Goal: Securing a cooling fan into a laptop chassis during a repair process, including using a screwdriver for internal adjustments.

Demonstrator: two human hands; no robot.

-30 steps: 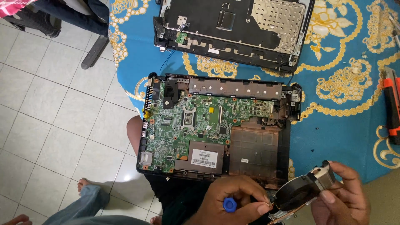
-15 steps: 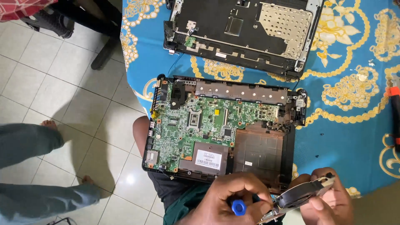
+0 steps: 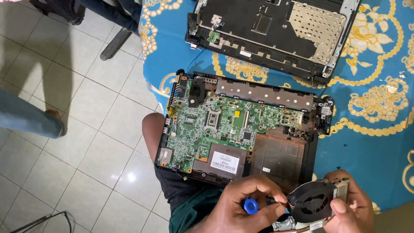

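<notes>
A person's right hand (image 3: 351, 203) grips a round black cooling fan (image 3: 311, 202) at 5 o'clock in the view, fingers wrapped around its metal housing. The left hand (image 3: 241, 207), at 6 o'clock, pinches a screwdriver with a blue cap (image 3: 250, 206), its tip toward the fan's edge. Just above the hands, an opened black laptop base (image 3: 241, 129) holds a green circuit board (image 3: 215, 125) beside a bare brown plastic bay (image 3: 280, 157); its near edge overhangs the table toward the person's lap. At 12 o'clock lies a second dark shell (image 3: 276, 34) with a perforated metal plate. A blue cloth with gold flourishes (image 3: 371, 142) covers the table; pale floor tiles (image 3: 86, 142) lie open at 9 o'clock.
</notes>
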